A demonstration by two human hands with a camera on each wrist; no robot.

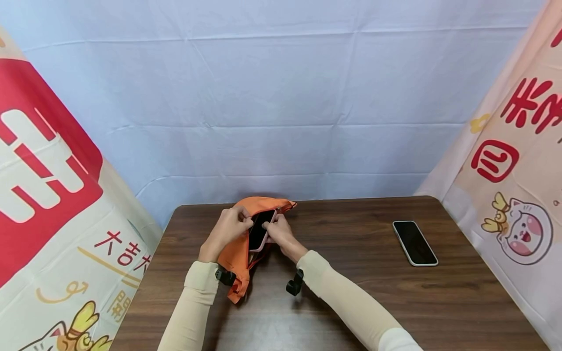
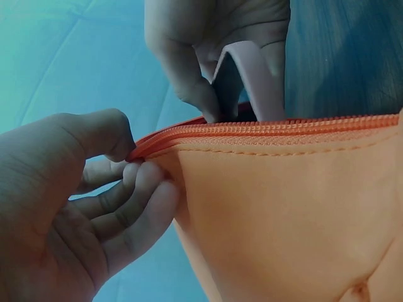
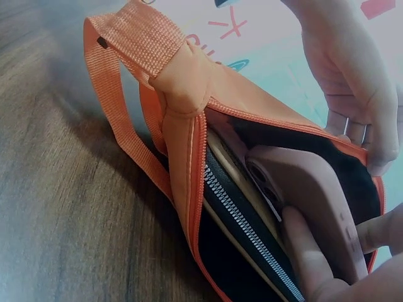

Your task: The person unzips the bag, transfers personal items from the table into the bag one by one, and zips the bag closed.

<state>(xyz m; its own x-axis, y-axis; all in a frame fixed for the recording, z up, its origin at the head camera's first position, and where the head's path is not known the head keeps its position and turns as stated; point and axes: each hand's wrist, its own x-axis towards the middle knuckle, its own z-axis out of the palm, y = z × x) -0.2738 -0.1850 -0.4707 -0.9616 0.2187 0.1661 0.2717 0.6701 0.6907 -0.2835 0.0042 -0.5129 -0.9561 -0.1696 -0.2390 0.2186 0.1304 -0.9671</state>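
An orange bag with a strap lies on the table, its zipped mouth gaping. My left hand pinches the zipper edge of the mouth near one end, as the left wrist view also shows. In my right hand is a phone in a pink case, gripped between thumb and fingers. The phone is partly inside the mouth, its black screen visible in the head view. Beside it inside the bag, the right wrist view shows a tan and black pouch with a silver zipper.
Another phone, pale-edged with a dark screen, lies at the right of the brown wooden table. Behind the table hangs a pale cloth; printed cloths hang at both sides.
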